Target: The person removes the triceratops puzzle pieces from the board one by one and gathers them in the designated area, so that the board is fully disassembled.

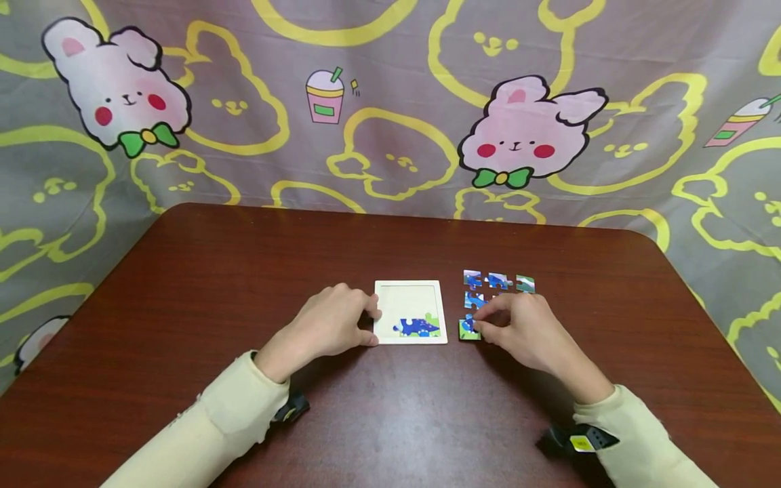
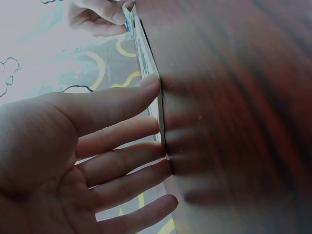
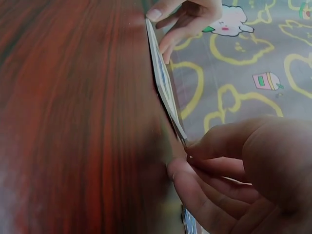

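A cream puzzle tray (image 1: 410, 284) lies flat on the table, with a few joined pieces showing a blue dinosaur (image 1: 421, 328) in its lower right. My left hand (image 1: 335, 318) rests at the tray's left side, its thumb and fingertips touching the edge; the left wrist view shows those fingers fairly straight. Just right of the tray, my right hand (image 1: 527, 332) pinches a green and blue puzzle piece (image 1: 468, 332) between thumb and forefinger. Several loose puzzle pieces (image 1: 498, 280) lie beyond the right hand, some partly hidden by it.
The dark reddish-brown table (image 1: 244, 264) has rounded far corners. Behind it hangs a grey curtain (image 1: 390, 74) printed with rabbits and yellow outlines. A dark device is strapped to each wrist over cream sleeves (image 1: 213, 413).
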Available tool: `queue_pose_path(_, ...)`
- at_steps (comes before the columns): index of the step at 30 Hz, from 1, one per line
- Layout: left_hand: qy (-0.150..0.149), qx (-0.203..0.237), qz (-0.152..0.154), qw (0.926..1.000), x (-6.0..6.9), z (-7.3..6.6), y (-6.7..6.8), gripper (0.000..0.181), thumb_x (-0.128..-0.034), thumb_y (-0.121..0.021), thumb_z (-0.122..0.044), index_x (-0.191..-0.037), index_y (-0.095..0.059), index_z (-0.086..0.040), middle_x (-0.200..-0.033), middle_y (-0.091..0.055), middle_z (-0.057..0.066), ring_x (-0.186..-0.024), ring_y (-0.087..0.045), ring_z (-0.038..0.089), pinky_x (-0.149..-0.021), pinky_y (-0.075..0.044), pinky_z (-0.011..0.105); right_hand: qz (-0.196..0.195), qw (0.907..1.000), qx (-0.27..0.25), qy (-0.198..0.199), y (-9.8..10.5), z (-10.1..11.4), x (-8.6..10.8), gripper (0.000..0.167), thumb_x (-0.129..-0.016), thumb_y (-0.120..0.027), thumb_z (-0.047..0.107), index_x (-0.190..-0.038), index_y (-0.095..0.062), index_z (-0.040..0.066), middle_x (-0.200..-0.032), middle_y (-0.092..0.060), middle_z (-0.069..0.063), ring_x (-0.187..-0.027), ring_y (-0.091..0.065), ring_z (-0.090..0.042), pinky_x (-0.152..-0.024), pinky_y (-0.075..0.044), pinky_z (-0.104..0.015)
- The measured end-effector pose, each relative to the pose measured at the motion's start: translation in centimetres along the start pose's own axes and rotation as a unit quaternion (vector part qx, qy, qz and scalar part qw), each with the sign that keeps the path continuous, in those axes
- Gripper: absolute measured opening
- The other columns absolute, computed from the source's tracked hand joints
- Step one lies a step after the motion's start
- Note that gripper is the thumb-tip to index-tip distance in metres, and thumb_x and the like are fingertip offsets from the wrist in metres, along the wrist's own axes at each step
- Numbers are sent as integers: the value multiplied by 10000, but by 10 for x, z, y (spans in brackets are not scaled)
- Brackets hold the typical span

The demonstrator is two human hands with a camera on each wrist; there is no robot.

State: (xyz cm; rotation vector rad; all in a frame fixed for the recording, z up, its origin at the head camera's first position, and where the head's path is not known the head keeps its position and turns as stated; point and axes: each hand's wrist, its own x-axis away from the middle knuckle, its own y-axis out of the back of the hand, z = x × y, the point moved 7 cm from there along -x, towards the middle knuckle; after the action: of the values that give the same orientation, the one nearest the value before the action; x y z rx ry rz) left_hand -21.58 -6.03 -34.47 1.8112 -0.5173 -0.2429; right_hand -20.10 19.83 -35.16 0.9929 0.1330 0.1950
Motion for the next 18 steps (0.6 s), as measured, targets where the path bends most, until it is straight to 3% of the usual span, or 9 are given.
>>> queue_pose_path(18, 73, 46, -19, 10000, 1, 2, 0, 381, -820, -934, -311, -1165, -840, -179, -1407, -720, 74, -1232, -715, 303, -875, -607, 480, 146, 9995, -91, -272, -2, -11, 3, 64, -901, -840, 143, -964, -832, 129, -683, -730, 56, -610, -637, -94, -551, -445, -264)
